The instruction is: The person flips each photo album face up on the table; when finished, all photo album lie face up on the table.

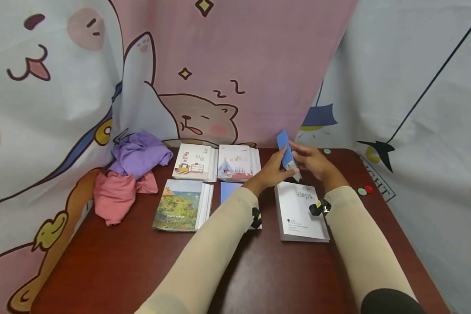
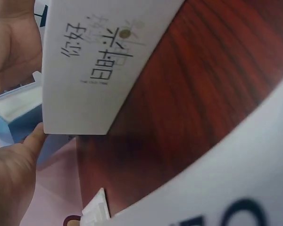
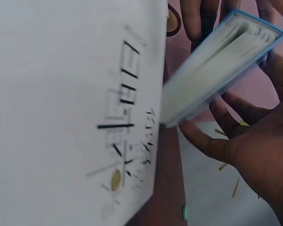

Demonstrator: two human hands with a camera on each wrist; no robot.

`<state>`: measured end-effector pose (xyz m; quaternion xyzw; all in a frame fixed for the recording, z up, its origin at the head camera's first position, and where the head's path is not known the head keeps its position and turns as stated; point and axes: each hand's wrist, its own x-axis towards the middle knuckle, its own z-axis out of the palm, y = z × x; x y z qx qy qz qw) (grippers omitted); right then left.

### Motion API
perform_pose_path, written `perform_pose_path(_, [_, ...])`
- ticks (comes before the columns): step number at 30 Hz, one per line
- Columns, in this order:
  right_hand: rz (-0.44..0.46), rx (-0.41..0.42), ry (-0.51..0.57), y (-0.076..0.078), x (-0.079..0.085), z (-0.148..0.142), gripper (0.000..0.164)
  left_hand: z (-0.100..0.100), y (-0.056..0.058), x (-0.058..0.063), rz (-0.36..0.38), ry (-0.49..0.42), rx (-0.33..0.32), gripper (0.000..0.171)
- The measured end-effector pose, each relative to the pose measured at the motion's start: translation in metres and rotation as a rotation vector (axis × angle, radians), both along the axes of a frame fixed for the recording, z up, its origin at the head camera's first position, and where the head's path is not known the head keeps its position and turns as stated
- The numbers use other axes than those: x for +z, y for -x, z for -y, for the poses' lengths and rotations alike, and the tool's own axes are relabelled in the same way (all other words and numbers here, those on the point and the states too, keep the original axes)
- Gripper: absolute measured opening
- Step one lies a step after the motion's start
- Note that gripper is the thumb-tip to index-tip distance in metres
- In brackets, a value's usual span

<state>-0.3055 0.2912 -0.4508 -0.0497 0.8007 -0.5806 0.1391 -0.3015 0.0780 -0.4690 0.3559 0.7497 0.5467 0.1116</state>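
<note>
A small blue photo album (image 1: 284,146) is raised over the back right of the table, with white page edges (image 3: 226,61) facing the right wrist camera. My left hand (image 1: 272,169) grips it from the left, its thumb (image 2: 35,137) against the lower edge. From the other side my right hand (image 1: 313,163) touches the album with spread fingers (image 3: 247,108). Just below both hands lies a white album (image 1: 300,213) with dark lettering. Left of it, a blue-covered album (image 1: 229,190) is largely hidden under my left sleeve.
Two white illustrated albums (image 1: 192,161) (image 1: 235,161) stand along the back, with a landscape-covered album (image 1: 178,205) in front. Purple cloth (image 1: 139,155) and pink cloth (image 1: 115,196) are bunched at left. Small green and red discs (image 1: 362,191) (image 1: 368,189) lie near the right edge. Printed curtains (image 1: 259,65) enclose the table.
</note>
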Motion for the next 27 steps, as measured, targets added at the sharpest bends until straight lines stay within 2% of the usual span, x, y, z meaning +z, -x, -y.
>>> perform_pose_path(3, [0.032,0.012,-0.024,0.004,-0.005,0.001,0.061,0.002,0.001,-0.001,0.012,0.048,0.024,0.097])
perform_pose_path(7, [0.050,0.014,-0.066,0.007,-0.012,0.000,0.063,0.005,-0.001,0.000,0.039,0.184,0.089,0.093])
perform_pose_path(12, [0.034,0.010,-0.147,0.005,-0.017,-0.006,0.067,0.006,-0.003,0.001,0.059,0.293,0.140,0.089])
perform_pose_path(18, [0.068,-0.005,-0.208,0.001,-0.022,-0.010,0.073,0.005,-0.006,-0.004,0.071,0.429,0.204,0.089])
perform_pose_path(27, [0.075,-0.056,-0.248,0.000,-0.023,-0.014,0.076,0.007,-0.003,-0.011,0.095,0.440,0.237,0.080])
